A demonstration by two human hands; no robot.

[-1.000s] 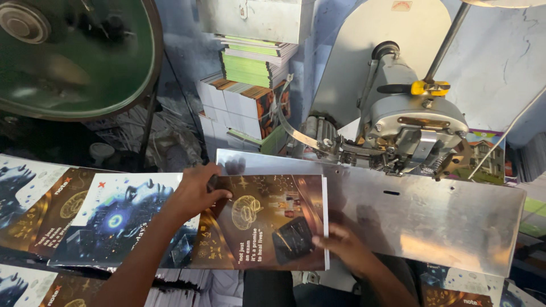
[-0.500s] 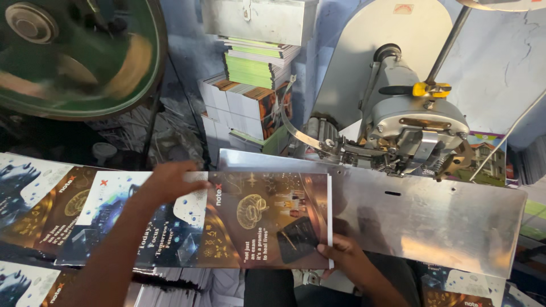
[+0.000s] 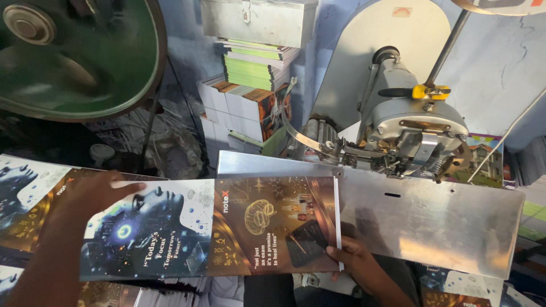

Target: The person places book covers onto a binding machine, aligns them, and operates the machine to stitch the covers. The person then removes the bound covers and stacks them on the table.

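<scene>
Overhead, a green flywheel (image 3: 74,54) fills the upper left corner.

Item: grey wire-stitching machine head (image 3: 412,128), yellow knob on top, mounted above a bare steel saddle table (image 3: 432,222) that slopes toward the person.

Item: stacked booklets (image 3: 247,108), white and orange spines below, green-edged ones above, standing against the blue wall behind the table.

Item: open notebook cover (image 3: 210,227), glossy printed card with white leaves showing at its right edge, lying spread over the left end of the saddle table; brown panel to the right, dark blue panel to the left. Likely light, flexible rather than stiff, slick on the coated face, prone to creasing if pinched hard. Best held at the two outer edges, flat-handed, so the fold stays true.

Item: further printed covers (image 3: 23,199) lying loose at far left.

Item: left hand (image 3: 99,190), fingers together and extended, pressed flat on the cover's upper left edge.

Item: right hand (image 3: 355,261), fingers curled under the cover's lower right corner, thumb side against the white leaves; full grip partly hidden.
</scene>
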